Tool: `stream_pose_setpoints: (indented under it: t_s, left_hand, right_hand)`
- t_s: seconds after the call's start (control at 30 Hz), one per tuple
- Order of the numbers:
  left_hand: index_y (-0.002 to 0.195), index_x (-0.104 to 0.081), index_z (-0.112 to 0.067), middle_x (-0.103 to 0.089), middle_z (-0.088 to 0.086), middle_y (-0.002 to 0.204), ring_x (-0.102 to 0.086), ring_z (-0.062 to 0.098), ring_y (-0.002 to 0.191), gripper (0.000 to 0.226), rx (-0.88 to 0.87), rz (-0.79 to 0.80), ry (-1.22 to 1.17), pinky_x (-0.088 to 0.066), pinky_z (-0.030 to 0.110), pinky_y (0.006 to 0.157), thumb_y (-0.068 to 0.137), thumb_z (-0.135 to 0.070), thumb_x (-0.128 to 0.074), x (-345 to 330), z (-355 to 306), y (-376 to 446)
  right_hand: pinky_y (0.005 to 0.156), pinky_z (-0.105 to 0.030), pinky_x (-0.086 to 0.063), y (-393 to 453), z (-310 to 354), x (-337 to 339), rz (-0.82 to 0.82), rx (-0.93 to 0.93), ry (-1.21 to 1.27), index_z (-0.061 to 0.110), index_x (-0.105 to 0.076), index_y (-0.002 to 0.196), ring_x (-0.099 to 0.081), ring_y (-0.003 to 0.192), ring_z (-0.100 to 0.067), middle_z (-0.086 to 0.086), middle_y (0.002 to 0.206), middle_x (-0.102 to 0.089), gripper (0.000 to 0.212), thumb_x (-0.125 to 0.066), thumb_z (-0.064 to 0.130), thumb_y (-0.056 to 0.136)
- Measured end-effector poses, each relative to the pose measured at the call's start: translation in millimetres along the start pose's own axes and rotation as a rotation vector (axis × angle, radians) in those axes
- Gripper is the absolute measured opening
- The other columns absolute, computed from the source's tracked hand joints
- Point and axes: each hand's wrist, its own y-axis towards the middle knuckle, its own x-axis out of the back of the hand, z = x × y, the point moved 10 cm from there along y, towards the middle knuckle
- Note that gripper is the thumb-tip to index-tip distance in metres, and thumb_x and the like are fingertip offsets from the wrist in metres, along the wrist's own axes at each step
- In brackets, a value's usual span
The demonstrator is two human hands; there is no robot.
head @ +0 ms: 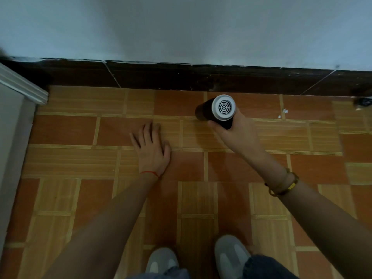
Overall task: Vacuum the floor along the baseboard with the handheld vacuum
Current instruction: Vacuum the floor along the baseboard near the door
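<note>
A person crouches over a floor of orange and tan wood-pattern tiles, working a black cylindrical handheld vacuum with a white vented end cap toward the dark brown tiled baseboard that runs across the upper part of the frame beneath a pale painted wall. The right hand, right of centre, is wrapped around the vacuum's body, its fingers curled under the barrel, with the vented cap turned up toward the camera and the far end angled down and left at the floor just short of the baseboard; whether the nozzle actually touches the tiles cannot be told. The left hand, at centre frame, lies flat and spread on the floor, holding nothing and apparently bracing the body. Small white scraps lie on the tiles to the right of the vacuum, near the baseboard, and a dark object sits at the far right edge, so that stretch looks not yet cleaned. The strip toward the grey cabinet corner at upper left shows no visible debris, though whether it is already vacuumed cannot be judged.
</note>
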Motion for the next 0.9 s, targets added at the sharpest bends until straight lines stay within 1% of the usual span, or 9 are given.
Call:
stream_pose_setpoints:
  t_s: [0.07, 0.13, 0.23, 0.33, 0.4, 0.5, 0.57, 0.77, 0.9]
  left_hand:
    - [0.141, -0.04, -0.013, -0.036, 0.014, 0.15, -0.027, 0.034, 0.142, 0.056, -0.005, -0.003, 0.008, -0.007, 0.064, 0.117, 0.092, -0.039, -0.043, 1.5, -2.4, -0.4]
    - [0.139, -0.041, -0.012, -0.038, 0.016, 0.148, -0.027, 0.035, 0.141, 0.055, -0.013, -0.004, 0.007, -0.008, 0.064, 0.117, 0.091, -0.039, -0.042, 3.3, -10.7, -1.1]
    - [0.137, -0.042, -0.012, -0.037, 0.017, 0.149, -0.028, 0.036, 0.141, 0.054, -0.044, 0.0, -0.003, -0.008, 0.064, 0.117, 0.09, -0.038, -0.042, 4.5, -35.1, -1.4]
    - [0.137, -0.039, -0.011, -0.034, 0.016, 0.151, -0.025, 0.035, 0.143, 0.053, -0.085, 0.019, -0.044, -0.008, 0.065, 0.117, 0.091, -0.036, -0.044, -1.0, -62.5, -3.4]
    - [0.138, -0.037, -0.013, -0.033, 0.014, 0.152, -0.023, 0.034, 0.144, 0.052, -0.109, 0.025, -0.063, -0.009, 0.066, 0.116, 0.091, -0.035, -0.047, -5.2, -77.7, -5.0]
    - [0.139, -0.038, -0.014, -0.03, 0.014, 0.154, -0.02, 0.033, 0.146, 0.053, -0.127, 0.056, -0.062, -0.008, 0.065, 0.117, 0.092, -0.036, -0.046, -13.4, -91.9, -5.6]
    - [0.14, -0.037, -0.013, -0.029, 0.015, 0.155, -0.018, 0.033, 0.146, 0.054, -0.135, 0.073, -0.039, -0.006, 0.065, 0.117, 0.092, -0.036, -0.044, -17.8, -94.9, -5.8]
    - [0.143, -0.036, -0.013, -0.029, 0.015, 0.154, -0.018, 0.033, 0.147, 0.056, -0.127, 0.077, -0.029, -0.005, 0.066, 0.117, 0.093, -0.036, -0.042, -23.7, -89.7, -2.3]
    - [0.143, -0.037, -0.013, -0.031, 0.014, 0.154, -0.021, 0.032, 0.146, 0.056, -0.124, 0.055, -0.015, -0.008, 0.065, 0.116, 0.093, -0.037, -0.041, -26.6, -87.0, -3.4]
  right_hand:
    - [0.072, 0.0, -0.035, -4.9, -5.0, 12.4, -0.021, 0.017, -0.039, 0.015, -0.044, 0.139, -0.056, 0.115, -0.014, 0.001, 0.125, -0.062, 0.063, -0.068, 0.038, 0.086]
    - [0.079, -0.013, -0.039, -8.6, -13.2, 16.8, 0.004, 0.022, -0.076, 0.014, -0.043, 0.14, -0.057, 0.115, -0.016, -0.001, 0.125, -0.063, 0.065, -0.068, 0.04, 0.086]
    - [0.086, -0.023, -0.045, -13.6, -24.0, 14.8, 0.06, 0.02, -0.122, 0.014, -0.044, 0.139, -0.058, 0.115, -0.019, -0.003, 0.124, -0.064, 0.066, -0.068, 0.042, 0.084]
    - [0.082, -0.022, -0.045, -21.0, -30.1, 18.7, 0.047, 0.027, -0.129, 0.013, -0.048, 0.135, -0.06, 0.111, -0.019, -0.003, 0.119, -0.065, 0.062, -0.069, 0.041, 0.084]
    - [0.079, -0.021, -0.042, -23.8, -34.7, 29.9, -0.009, 0.011, -0.092, 0.013, -0.046, 0.136, -0.06, 0.11, -0.019, -0.003, 0.12, -0.065, 0.062, -0.069, 0.04, 0.085]
    - [0.081, -0.025, -0.046, -21.8, -43.3, 42.8, -0.046, -0.021, -0.054, 0.013, -0.041, 0.14, -0.059, 0.111, -0.021, -0.004, 0.122, -0.064, 0.067, -0.067, 0.04, 0.086]
    - [0.084, -0.029, -0.048, -17.8, -46.9, 45.6, -0.035, -0.032, -0.049, 0.014, -0.04, 0.141, -0.059, 0.113, -0.022, -0.004, 0.123, -0.064, 0.068, -0.067, 0.041, 0.085]
    - [0.09, -0.03, -0.047, -8.7, -52.3, 37.3, 0.029, -0.045, -0.048, 0.016, -0.042, 0.14, -0.057, 0.117, -0.021, -0.002, 0.126, -0.063, 0.066, -0.068, 0.042, 0.085]
    - [0.088, -0.025, -0.044, -3.0, -52.0, 36.7, 0.001, -0.054, -0.055, 0.018, -0.04, 0.142, -0.057, 0.117, -0.019, -0.001, 0.126, -0.063, 0.067, -0.067, 0.042, 0.085]
